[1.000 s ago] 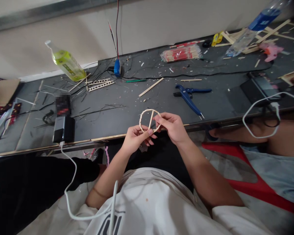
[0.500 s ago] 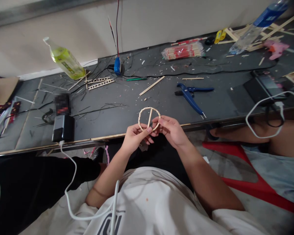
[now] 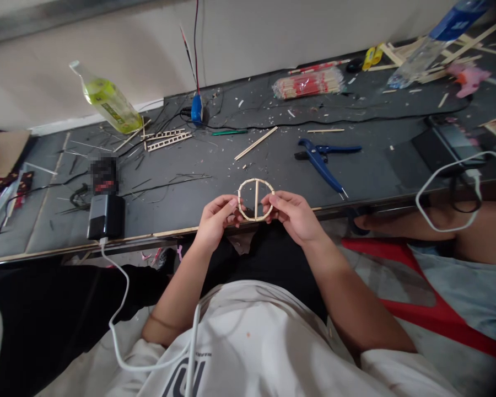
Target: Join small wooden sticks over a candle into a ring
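In the head view, you have the pale wooden ring (image 3: 257,199) at the centre of the frame, held up in front of the near edge of the dark counter (image 3: 169,207). Your left hand (image 3: 215,220) has its thumb and fingers closed in on the ring's left side, and your right hand (image 3: 296,217) pinches the right side of the rim between thumb and fingers. The ring is thin and light, the colour of bare wood, and its rim looks made of many short lengths joined end to end, with small joins showing most clearly along the left curve; the outline is close to round but slightly faceted. One straight crossbar (image 3: 257,191) runs inside it from top to bottom, standing nearly upright in the frame and splitting the inside into two similar halves, both open. Above the ring, you have a few loose sticks (image 3: 256,143) lying slanted, and to their right the blue cutter (image 3: 320,162) rests with its handles spread. Two ladder-like wooden strips (image 3: 169,141) lie at upper left, near the green bottle (image 3: 113,107). A clear-wrapped pack of sticks (image 3: 309,84) sits at upper right of centre, its wrap marked in red.
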The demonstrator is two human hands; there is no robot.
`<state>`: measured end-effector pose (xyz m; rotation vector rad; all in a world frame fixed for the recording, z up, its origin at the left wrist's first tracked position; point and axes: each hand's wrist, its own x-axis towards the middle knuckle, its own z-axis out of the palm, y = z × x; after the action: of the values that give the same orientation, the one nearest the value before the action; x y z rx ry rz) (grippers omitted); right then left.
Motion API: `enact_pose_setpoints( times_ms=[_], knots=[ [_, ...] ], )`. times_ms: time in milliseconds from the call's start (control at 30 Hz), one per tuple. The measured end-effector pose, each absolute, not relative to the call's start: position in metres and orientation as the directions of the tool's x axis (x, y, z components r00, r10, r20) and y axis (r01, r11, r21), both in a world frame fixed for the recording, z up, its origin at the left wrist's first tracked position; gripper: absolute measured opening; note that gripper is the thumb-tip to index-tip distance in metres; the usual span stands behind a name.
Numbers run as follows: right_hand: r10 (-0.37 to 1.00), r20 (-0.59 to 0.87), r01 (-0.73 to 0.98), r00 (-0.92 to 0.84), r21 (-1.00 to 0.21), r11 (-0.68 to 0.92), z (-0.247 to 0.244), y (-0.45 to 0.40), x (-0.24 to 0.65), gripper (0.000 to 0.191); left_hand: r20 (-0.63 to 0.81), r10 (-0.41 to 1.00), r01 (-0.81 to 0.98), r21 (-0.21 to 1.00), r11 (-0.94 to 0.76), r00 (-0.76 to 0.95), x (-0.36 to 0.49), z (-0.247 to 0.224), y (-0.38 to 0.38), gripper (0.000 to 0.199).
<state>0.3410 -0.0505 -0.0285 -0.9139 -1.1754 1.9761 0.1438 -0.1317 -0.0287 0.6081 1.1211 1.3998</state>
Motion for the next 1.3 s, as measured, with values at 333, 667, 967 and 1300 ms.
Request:
enact_pose_setpoints(
  times_ms=[333,667,967,1300],
  knots=[
    [0.803,-0.215,-0.199,-0.556,-0.904,-0.380,-0.025,-0.049,0.342,0.021,-0.245,0.961,-0.511,0.847,0.147,-0.129,0.144,-0.026,-0.130,0.023],
    [0.790,-0.194,-0.248,-0.581,-0.883,-0.399,-0.025,-0.049,0.344,0.028,-0.240,0.967,-0.533,0.832,0.156,-0.091,0.140,-0.023,-0.133,0.023],
    [0.814,-0.181,-0.275,-0.552,-0.882,-0.382,-0.029,-0.049,0.344,0.025,-0.211,0.973,-0.545,0.829,0.129,-0.090,0.142,-0.025,-0.133,0.018],
    [0.845,-0.173,-0.302,-0.506,-0.882,-0.362,-0.025,-0.043,0.351,0.026,-0.173,0.970,-0.512,0.857,0.064,-0.169,0.138,-0.026,-0.129,0.018]
  ],
)
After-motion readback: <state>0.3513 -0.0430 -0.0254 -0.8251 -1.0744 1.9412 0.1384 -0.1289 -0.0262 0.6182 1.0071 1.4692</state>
